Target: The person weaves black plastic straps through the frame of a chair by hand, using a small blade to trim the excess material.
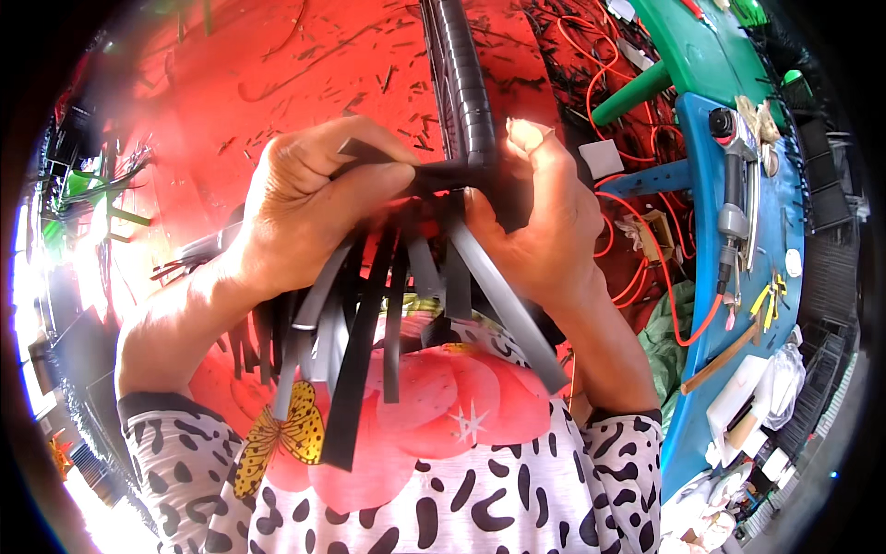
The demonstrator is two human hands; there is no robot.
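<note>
A black strip [365, 153] is pinched between the thumb and bent fingers of my left hand [300, 203], at the end of a black strip-wrapped frame bar [459, 83]. Opposite it, my right hand [551, 226] has its thumb and index finger apart on either side of the dark frame corner; the thumb tip is close to the strips. A pale wrap covers that index fingertip, and the other fingers are hidden. Several flat black strips [355, 369] hang loose below both hands, in front of my spotted shirt [480, 489].
Black scraps litter the red floor [341, 65]. To the right stand a blue table [699, 148] holding a power tool [734, 185] with an orange hose [688, 337], and a green stool [678, 37]. Plastic wrappings [783, 379] lie at the table's near end.
</note>
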